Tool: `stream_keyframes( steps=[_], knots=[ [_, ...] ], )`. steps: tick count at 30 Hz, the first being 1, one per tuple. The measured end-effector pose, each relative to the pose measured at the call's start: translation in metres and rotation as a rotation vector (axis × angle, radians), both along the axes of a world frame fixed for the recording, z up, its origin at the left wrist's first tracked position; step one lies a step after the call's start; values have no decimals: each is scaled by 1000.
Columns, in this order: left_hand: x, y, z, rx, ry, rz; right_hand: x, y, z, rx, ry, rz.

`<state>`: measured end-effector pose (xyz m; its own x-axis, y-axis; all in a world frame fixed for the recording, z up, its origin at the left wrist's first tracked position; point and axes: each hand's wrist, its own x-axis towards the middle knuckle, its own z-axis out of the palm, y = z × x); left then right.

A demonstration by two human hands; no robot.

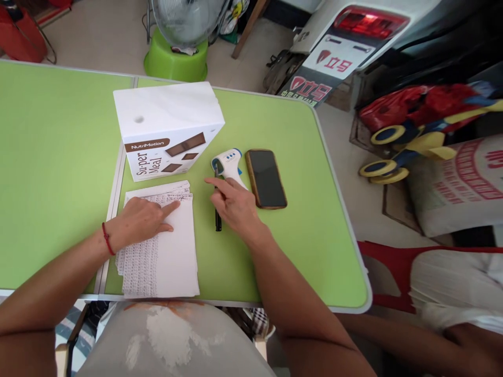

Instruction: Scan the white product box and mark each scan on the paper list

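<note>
My left hand (143, 222) rests on a stack of papers (176, 262), its index finger stretched out to some handwriting near the top edge. The left part of the top sheet is covered in dense writing; the right part is blank. My right hand (236, 207) is over the green table, index finger extended to the left and nothing gripped. Partly beneath its fingers lies a black pen (218, 222). Just beyond that hand is a white and blue infrared thermometer (228, 158), its handle partly covered. A phone in a brown case (267, 178) lies to its right.
A white NutriMotion box (168, 115) stands behind the papers. Around the green table (314, 251) are a fan (188, 21) on a green stool (176, 60), a vehicle's rear end (330, 57) and a filled sack (459, 183). Another person (451, 293) sits at the right.
</note>
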<state>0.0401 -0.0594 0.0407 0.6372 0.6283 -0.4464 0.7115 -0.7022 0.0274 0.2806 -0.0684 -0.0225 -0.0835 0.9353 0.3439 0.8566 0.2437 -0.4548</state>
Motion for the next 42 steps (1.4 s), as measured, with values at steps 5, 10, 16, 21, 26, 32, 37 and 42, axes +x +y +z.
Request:
stream_keyframes(
  steps=[5, 10, 16, 21, 26, 32, 37, 42],
  knots=[
    [6, -7, -6, 35, -8, 35, 1, 1, 2, 74, 462, 133],
    [7, -8, -7, 41, -54, 32, -16, -3, -3, 60, 852, 116],
    [8, -9, -9, 114, -122, 25, -34, -4, -10, -194, 1062, 12],
    [7, -7, -11, 86, -115, 33, -39, -5, -6, -255, 925, -49],
    [7, -5, -13, 63, -118, 59, -46, -7, -7, -198, 791, -91],
    [7, -4, -13, 45, -118, 82, -49, -9, -10, -124, 713, -31],
    [7, -4, -13, 31, -133, 91, -48, -9, -9, -137, 691, 4],
    [7, -3, -13, 25, -145, 91, -48, -9, -8, -151, 685, 3]
  ],
)
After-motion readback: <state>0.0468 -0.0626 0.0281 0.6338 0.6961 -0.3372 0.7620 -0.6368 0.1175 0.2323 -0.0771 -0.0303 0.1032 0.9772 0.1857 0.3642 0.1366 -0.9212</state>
